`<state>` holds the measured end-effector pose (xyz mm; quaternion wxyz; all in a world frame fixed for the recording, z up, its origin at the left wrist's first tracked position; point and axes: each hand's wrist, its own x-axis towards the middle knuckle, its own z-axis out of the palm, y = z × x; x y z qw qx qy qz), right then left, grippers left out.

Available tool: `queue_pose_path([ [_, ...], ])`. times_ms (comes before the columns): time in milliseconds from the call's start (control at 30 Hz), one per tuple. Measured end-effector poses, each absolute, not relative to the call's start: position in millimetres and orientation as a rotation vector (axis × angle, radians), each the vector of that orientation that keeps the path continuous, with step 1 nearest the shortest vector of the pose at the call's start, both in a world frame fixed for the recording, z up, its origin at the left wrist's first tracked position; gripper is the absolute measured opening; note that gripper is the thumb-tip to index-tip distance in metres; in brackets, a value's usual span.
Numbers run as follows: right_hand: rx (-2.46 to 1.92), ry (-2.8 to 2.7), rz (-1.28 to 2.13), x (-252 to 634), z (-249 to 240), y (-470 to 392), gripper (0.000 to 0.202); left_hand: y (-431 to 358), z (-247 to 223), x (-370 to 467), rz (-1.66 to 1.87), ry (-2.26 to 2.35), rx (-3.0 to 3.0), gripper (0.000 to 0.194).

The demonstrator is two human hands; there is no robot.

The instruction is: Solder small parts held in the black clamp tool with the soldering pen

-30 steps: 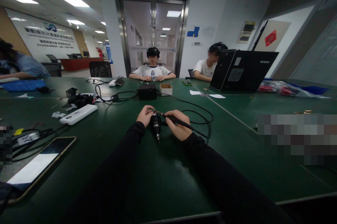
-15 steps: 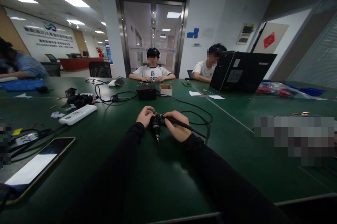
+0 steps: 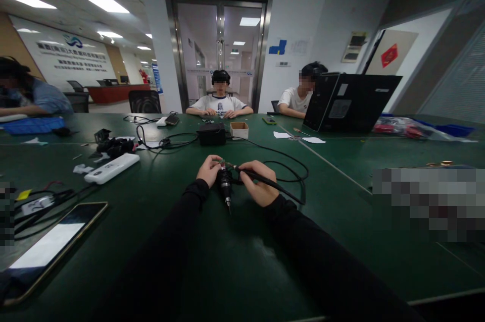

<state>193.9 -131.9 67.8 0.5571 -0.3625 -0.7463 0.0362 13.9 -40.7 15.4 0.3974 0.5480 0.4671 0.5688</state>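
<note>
My left hand is closed in a pinch on a small green circuit board, largely covered by the fingers. My right hand grips a black soldering iron like a pen. Its thin metal end points left and reaches the board; whether it touches, I cannot tell. Between my hands lies a black cylindrical tool with a pointed metal tip toward me. The iron's black cord loops off behind my right hand.
Beyond my hands stand a black box with cables and a small open carton. To the left lie a white power strip and a phone. A black computer case stands back right. Several people sit around the green table.
My view has shifted slightly. The fingers of my right hand and the iron have moved a little; both hands keep their holds near the board.
</note>
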Motion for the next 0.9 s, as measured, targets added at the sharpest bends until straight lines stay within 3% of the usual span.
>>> queue_pose_path([
  [900,-0.838,-1.802,0.106,194.9,64.0,-128.3,0.013,-41.1,16.2,14.4,1.419,1.166,1.343,0.017],
])
